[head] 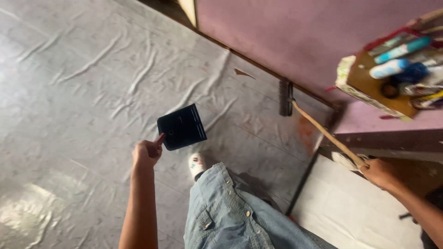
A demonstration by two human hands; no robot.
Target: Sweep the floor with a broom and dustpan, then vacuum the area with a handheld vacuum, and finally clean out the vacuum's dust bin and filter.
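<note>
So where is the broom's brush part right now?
In the head view the brush head sits on the floor by the pink wall, right of the dark dustpan.

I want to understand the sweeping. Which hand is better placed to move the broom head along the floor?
Probably the right hand: it grips the broom handle. The left hand holds the dark dustpan, apart from the brush.

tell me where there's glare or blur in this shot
Head view: glare whitens the wrinkled floor covering at lower left; the left hand with the dark dustpan is fairly sharp; the shelf clutter at upper right is soft, and the wide lens tilts the wall.
</note>
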